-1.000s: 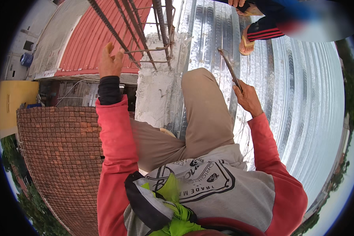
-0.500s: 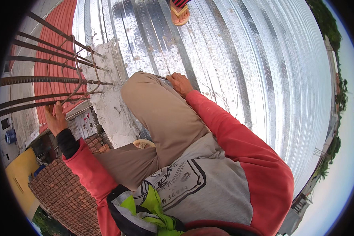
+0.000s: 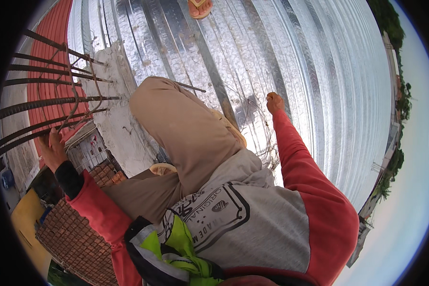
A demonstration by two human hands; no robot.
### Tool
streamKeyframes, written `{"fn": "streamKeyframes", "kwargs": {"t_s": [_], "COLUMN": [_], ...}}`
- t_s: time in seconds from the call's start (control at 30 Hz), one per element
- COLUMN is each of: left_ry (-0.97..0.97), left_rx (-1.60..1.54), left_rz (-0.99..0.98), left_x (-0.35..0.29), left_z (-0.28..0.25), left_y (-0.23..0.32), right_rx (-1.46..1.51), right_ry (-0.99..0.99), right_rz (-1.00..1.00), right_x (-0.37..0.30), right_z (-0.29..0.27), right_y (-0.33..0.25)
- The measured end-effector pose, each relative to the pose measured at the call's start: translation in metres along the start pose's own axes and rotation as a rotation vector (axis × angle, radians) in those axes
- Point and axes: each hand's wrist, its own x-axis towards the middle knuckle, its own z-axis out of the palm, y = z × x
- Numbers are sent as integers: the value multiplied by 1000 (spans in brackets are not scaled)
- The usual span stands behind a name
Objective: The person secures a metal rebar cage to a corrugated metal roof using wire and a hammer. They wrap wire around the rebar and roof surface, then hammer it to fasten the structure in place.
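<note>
My left hand (image 3: 54,150) is at the lower left, its fingers curled against the lowest of several ribbed steel rebars (image 3: 57,99). The bars stick out sideways from a rough concrete column (image 3: 117,138). Farther right, my right hand (image 3: 275,102) is closed over the corrugated metal sheet (image 3: 300,86). What its fingers hold, if anything, is too small to make out. A tangle of thin wire (image 3: 270,155) lies beside my right forearm. Past my raised knee a slim dark rod (image 3: 190,86) shows, touched by neither hand; its other end is hidden behind the knee.
Bent steel ties (image 3: 75,95) cross the rebars. Another person's sandalled foot (image 3: 200,8) stands on the sheet at the top. Beyond the column lie a red roof (image 3: 47,90) and, far below, a tiled roof (image 3: 78,238). Trees (image 3: 388,24) line the right side.
My right hand has left the end of the dark rod and moved right across the metal sheet. The wire tangle now shows beside that arm. My left hand remains at the rebar.
</note>
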Motion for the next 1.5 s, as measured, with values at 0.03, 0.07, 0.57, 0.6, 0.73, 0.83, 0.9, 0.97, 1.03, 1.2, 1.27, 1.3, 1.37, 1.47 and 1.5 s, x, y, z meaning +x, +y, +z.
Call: {"fn": "streamKeyframes", "kwargs": {"t_s": [0.03,0.07,0.57,0.6,0.73,0.83,0.9,0.97,1.03,1.2,1.27,1.3,1.37,1.47,1.5], "left_ry": [3,-10,-53,-65,-131,-125,-81,-61,-70,-25,-35,-32,-21,-42,-56], "left_rx": [0,0,-12,-14,-105,-30,-28,-25,-14,-68,-95,-108,-130,-162,-162], "left_rz": [4,6,16,3,-20,-68,-61,-67,-93,-25,-21,-40,-69,-89,-91], "left_x": [0,1,5,9,17,10,-2,-9,-12,-13,-5,-6,-11,-18,-20], "left_z": [-1,-5,-12,-13,-11,-20,-8,-7,-12,-18,-18,-23,-31,-37,-41], "left_y": [0,-3,-17,-21,-29,-27,-1,11,8,-10,-23,-30,-40,-51,-56], "right_rx": [-75,-89,935,731,484,584,488,128,-15,5,155,337,745,490,355], "right_ry": [-91,-153,224,0,440,206,-88,-307,-311,-181,-59,34,47,-37,148], "right_rz": [8,-34,-39,112,1,33,163,280,339,383,384,397,402,176,221], "right_x": [-2,-6,-24,-19,14,-14,-38,-59,-90,-116,-112,-118,-124,-108,-94], "right_z": [4,8,-125,-127,-122,-108,-64,-17,19,67,77,74,58,24,18], "right_y": [7,2,-60,-55,-11,-59,-70,-85,-97,-71,-22,-23,-36,-21,-5]}}
